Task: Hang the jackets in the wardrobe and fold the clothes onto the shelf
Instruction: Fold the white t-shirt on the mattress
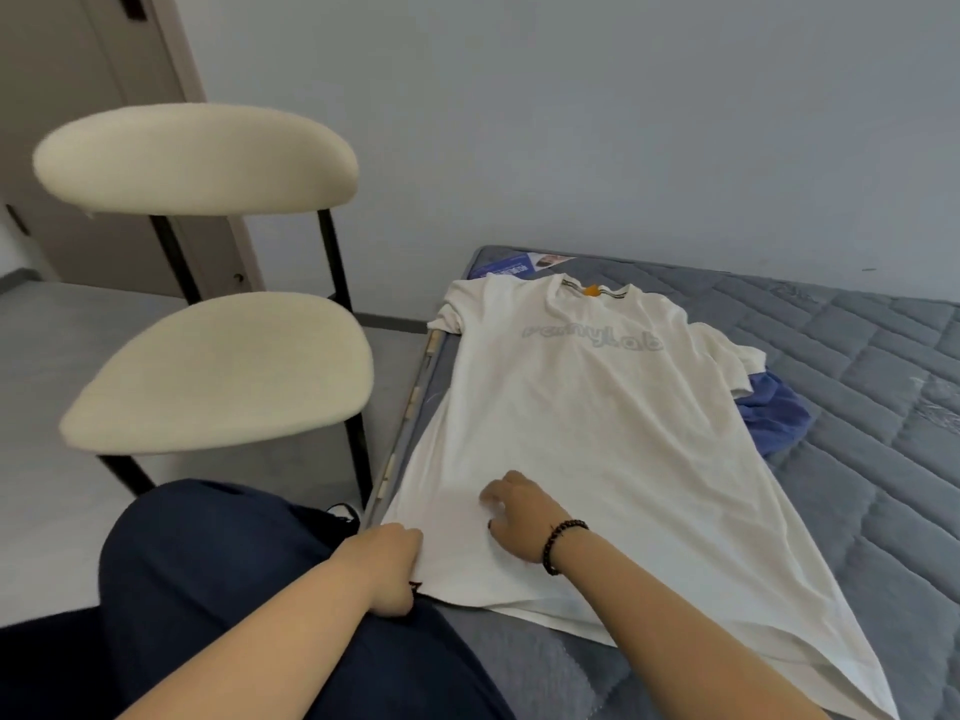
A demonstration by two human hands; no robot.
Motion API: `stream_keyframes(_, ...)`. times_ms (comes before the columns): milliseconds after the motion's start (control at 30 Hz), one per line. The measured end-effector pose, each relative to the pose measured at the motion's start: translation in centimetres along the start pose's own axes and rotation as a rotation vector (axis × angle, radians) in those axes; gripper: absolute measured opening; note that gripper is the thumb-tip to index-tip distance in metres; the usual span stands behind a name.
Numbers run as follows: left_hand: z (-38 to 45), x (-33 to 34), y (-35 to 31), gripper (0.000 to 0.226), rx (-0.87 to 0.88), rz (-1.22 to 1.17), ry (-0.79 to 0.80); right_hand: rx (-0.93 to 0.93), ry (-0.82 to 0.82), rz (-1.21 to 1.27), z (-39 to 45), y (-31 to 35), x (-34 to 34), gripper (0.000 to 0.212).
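Note:
A white T-shirt [582, 418] with grey lettering lies spread flat on the grey quilted mattress [872, 407], collar towards the wall. My left hand [387, 569] pinches the shirt's near left hem corner at the mattress edge. My right hand [519, 514], with a dark bead bracelet on the wrist, rests on the lower part of the shirt with its fingers spread. A blue garment [776, 413] lies crumpled beside the shirt's right sleeve, partly under it.
A cream padded chair [223, 366] with black legs stands close to the left of the mattress. My knee in dark trousers [208, 563] is at the lower left. A door [104, 96] is behind the chair. A blue label [511, 265] lies at the mattress's far corner.

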State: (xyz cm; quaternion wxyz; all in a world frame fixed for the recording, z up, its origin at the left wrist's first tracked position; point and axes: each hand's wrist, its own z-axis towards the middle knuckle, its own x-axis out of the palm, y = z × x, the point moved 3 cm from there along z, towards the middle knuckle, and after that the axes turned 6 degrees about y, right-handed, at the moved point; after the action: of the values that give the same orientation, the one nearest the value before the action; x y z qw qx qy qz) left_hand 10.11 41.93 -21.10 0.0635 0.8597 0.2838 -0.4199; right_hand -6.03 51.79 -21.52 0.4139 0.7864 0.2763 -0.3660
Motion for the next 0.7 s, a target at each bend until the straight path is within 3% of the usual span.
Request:
stream_keyframes(167,1.6,-1.0,2.8,0.018,-0.053,-0.679,-0.26,0.018,-0.033,0.05,3.3,0.9,-1.5,0.045)
stream_keyframes(300,3.3,-2.2,3.9,0.011,-0.113,-1.029,-0.416,0.022,-0.065,0.09,5.3,1.0,-2.7,0.047)
stream_keyframes(700,11.6,-7.1,6.9,0.012,-0.134,-1.58,-0.457,0.105,-0.347,0.386,14.2,-0.5,-7.7,0.036)
